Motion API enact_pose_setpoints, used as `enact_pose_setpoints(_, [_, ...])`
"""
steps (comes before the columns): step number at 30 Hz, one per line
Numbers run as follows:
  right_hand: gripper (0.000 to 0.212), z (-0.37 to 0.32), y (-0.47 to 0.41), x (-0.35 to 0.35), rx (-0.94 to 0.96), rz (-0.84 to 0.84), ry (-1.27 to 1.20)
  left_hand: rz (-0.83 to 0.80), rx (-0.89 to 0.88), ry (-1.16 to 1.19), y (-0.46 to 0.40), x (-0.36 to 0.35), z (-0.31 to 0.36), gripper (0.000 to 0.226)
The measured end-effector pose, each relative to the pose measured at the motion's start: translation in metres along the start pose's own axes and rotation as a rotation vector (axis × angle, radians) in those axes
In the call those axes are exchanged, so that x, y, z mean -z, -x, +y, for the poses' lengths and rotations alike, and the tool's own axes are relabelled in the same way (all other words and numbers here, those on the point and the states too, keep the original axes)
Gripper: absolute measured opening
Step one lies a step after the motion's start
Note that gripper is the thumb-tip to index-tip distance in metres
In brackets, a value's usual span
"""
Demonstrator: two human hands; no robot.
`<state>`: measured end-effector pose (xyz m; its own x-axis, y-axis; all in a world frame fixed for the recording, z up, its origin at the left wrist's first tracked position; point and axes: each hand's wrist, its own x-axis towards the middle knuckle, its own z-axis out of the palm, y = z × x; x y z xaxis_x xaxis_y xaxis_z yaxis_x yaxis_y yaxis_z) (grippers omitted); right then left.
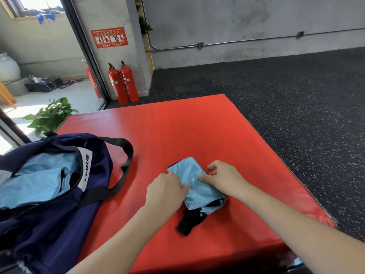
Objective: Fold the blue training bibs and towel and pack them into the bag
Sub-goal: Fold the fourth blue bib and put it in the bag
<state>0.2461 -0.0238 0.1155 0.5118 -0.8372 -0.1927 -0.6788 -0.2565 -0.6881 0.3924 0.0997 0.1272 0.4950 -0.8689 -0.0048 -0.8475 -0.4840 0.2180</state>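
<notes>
Blue mesh is bunching under my fingers: I am folding a bib at lower centre of the frame, my left hand gripping its edge, my right hand pinching the fold. Next, I judge, comes tucking the black trim before lifting toward the bag at lower left.

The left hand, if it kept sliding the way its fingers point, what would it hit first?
The left hand points right across the folded blue bib, so it would likely meet the right hand first, whose thumb lies just ahead on the cloth.
</notes>
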Motion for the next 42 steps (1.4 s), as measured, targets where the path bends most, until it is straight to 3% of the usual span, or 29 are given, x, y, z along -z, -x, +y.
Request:
enact_pose_setpoints(5, [0.068, 0.003, -0.002, 0.001, -0.038, -0.092, -0.122, 0.087, -0.041, -0.039, 0.004, 0.006, 0.003, 0.038])
enact_pose_setpoints(7, [0.052, 0.003, -0.003, 0.001, -0.052, -0.160, -0.260, 0.171, -0.091, 0.030, 0.001, 0.011, 0.000, 0.029])
enact_pose_setpoints(10, [0.017, -0.001, 0.001, 0.007, -0.027, -0.259, -0.416, 0.254, -0.250, 0.346, -0.008, 0.016, -0.013, 0.007])
enact_pose_setpoints(13, [0.021, -0.006, 0.007, 0.012, 0.029, -0.347, -0.511, 0.031, -0.262, 0.637, -0.010, 0.034, -0.026, 0.018])
enact_pose_setpoints(17, [0.022, -0.014, 0.017, 0.015, 0.100, -0.433, -0.552, -0.261, -0.253, 0.829, -0.005, 0.052, -0.037, 0.020])
enact_pose_setpoints(19, [0.021, -0.019, 0.023, 0.015, 0.133, -0.456, -0.547, -0.329, -0.229, 0.869, 0.000, 0.057, -0.041, 0.016])
enact_pose_setpoints(23, [0.023, -0.027, 0.033, 0.010, 0.152, -0.481, -0.527, -0.264, -0.202, 0.757, 0.011, 0.061, -0.049, 0.013])
enact_pose_setpoints(28, [0.031, -0.036, 0.042, 0.002, 0.118, -0.517, -0.531, -0.097, -0.125, 0.788, 0.028, 0.067, -0.069, 0.009])
enact_pose_setpoints(32, [0.038, -0.053, 0.051, -0.009, 0.142, -0.374, -0.660, 0.127, -0.046, 0.864, 0.041, 0.073, -0.092, 0.012])
enact_pose_setpoints(36, [0.046, -0.082, 0.065, -0.031, 0.220, -0.143, -0.847, 0.244, 0.030, 0.876, 0.060, 0.079, -0.110, 0.024])
enact_pose_setpoints(39, [0.042, -0.097, 0.069, -0.051, 0.282, 0.055, -0.840, 0.287, 0.007, 0.874, 0.078, 0.084, -0.121, 0.036])
enact_pose_setpoints(42, [0.031, -0.114, 0.070, -0.068, 0.387, 0.103, -0.748, 0.337, 0.022, 0.899, 0.093, 0.089, -0.136, 0.043])
